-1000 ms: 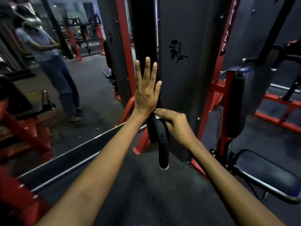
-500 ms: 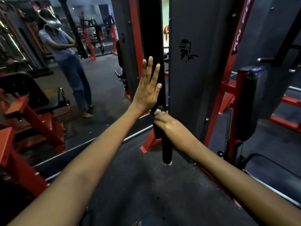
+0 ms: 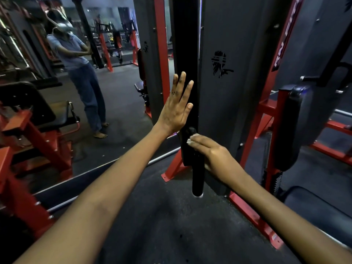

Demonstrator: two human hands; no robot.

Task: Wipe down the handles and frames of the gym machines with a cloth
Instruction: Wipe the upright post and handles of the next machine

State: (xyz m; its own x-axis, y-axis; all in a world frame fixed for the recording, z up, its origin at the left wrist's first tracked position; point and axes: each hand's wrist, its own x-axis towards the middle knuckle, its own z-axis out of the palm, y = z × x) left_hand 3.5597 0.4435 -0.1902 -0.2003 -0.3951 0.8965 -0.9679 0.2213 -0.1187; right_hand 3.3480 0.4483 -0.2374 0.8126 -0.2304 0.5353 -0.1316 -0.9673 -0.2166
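Partial white lettering "RN F" on red upright (image 3: 281, 54).

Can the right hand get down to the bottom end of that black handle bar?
Probably yes. The right hand already rests on the black handle bar, with a bit of white cloth under its fingertips. The bar's lower part hangs bare below it, with nothing in the way.

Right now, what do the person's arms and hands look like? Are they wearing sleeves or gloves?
Both arms are bare all the way to the bottom edge of the picture, so no sleeves show. The left hand and right hand wear no gloves. No watch, bracelet or ring shows on the wrists or fingers. The left hand's knuckles look a bit smudged with dark grime.
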